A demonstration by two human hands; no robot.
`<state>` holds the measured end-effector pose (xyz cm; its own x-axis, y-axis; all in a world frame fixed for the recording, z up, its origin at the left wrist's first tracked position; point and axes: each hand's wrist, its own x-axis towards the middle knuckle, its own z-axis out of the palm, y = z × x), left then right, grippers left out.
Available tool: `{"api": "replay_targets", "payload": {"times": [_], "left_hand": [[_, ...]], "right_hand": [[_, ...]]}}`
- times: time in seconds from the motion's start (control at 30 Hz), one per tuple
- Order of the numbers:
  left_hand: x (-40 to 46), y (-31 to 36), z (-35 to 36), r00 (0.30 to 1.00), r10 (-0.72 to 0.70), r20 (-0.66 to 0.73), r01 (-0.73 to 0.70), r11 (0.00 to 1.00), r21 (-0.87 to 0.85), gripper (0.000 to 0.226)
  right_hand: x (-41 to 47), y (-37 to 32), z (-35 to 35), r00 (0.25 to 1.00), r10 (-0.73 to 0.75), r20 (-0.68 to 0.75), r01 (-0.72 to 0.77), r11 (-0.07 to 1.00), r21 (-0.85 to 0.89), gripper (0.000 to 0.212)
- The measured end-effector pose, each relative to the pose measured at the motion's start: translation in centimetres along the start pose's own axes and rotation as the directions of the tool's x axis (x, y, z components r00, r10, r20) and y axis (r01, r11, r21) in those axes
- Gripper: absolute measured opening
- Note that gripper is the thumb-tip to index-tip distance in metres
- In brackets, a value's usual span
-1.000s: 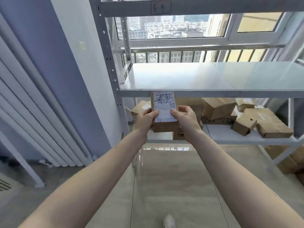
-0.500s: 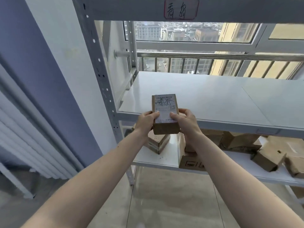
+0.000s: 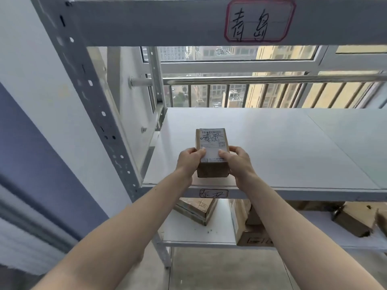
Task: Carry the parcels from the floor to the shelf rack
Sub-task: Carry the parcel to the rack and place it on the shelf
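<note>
Brown cardboard parcel (image 3: 212, 152) with a white shipping label on top sits between our two hands at the front left of the white middle shelf (image 3: 282, 147) of the shelf rack (image 3: 98, 114). Our left hand (image 3: 188, 162) clasps its left side and our right hand (image 3: 237, 162) its right side, thumbs laid on the label, fingers wrapped low around the walls. Both hands are pressed in on the box. We cannot tell for certain whether its underside touches the shelf or hangs just above it; the near bottom edge looks very close to the surface.

We judge the step in hand to be the set-down. To do it well, we should lower the box until its base lies flat, keep it square to the front lip, and push it a little inward so no part overhangs the edge. The label should stay face up and readable. A small handwritten tag (image 3: 213, 193) is fixed on the front rail just below the box; placing above it seems sensible, though we cannot read it. Fingers under the sides should slide out sideways only once the weight rests on the shelf.

Other cardboard boxes (image 3: 196, 210) lie on the lower tier, well apart from this one.
</note>
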<state>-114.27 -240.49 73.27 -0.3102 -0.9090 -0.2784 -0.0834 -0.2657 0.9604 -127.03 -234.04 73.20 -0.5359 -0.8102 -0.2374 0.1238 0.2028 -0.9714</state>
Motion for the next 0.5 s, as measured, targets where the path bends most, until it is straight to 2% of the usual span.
{"api": "replay_targets", "payload": {"times": [0.3,0.33,0.43,0.5], "left_hand": [[3.4,-0.3,0.2,1.0,-0.018,-0.001,0.018,1.0,0.0,0.026],[3.6,-0.5,0.2,1.0,-0.017,-0.009,0.017,1.0,0.003,0.031],[3.9,-1.1,0.2,1.0,-0.01,-0.023,0.011,1.0,0.02,0.067],[3.6,-1.3,-0.1,1.0,0.012,-0.013,-0.012,0.999,0.034,0.079]], "right_hand": [[3.2,0.6,0.1,0.999,0.037,-0.006,-0.037,0.999,-0.038,0.042],[3.3,0.7,0.1,0.999,0.039,0.0,-0.039,0.998,-0.042,0.043],[3.6,0.9,-0.1,0.999,0.041,0.034,-0.039,0.998,-0.05,0.049],[3.6,1.1,-0.5,0.997,0.046,0.059,-0.04,0.995,-0.088,0.068]]}}
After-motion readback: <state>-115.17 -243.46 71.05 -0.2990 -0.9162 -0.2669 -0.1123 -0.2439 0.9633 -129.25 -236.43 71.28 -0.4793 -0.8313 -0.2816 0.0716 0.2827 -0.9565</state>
